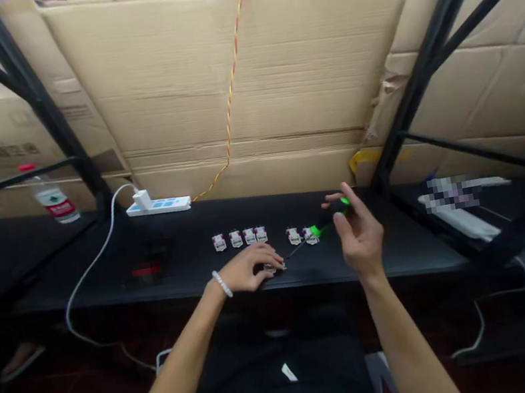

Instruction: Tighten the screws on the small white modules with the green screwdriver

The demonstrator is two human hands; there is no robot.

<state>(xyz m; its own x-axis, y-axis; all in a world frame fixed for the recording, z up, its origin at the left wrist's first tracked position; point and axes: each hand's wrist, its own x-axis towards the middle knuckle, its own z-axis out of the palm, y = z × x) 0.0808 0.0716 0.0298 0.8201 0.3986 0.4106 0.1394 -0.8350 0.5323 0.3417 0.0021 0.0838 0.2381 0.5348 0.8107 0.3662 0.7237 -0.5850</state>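
My right hand (360, 233) is closed round a screwdriver (321, 227) with a black and green handle, its thin tip slanting down left toward the spot by my left fingers. My left hand (252, 268), a pale bead bracelet on its wrist, rests on the black tabletop (178, 269) with its fingers curled over a small clear part (271, 267). Just behind both hands stands a row of several small white parts with dark red tops (239, 238), with two more (301, 236) further right, near the screwdriver.
A white power strip (158, 205) with a charger and white cable lies at the back left. A water bottle (50, 197) stands far left. Cardboard sheets (272, 79) line the back, black frame bars (426, 59) cross both sides, and a red-yellow wire (230, 94) hangs down.
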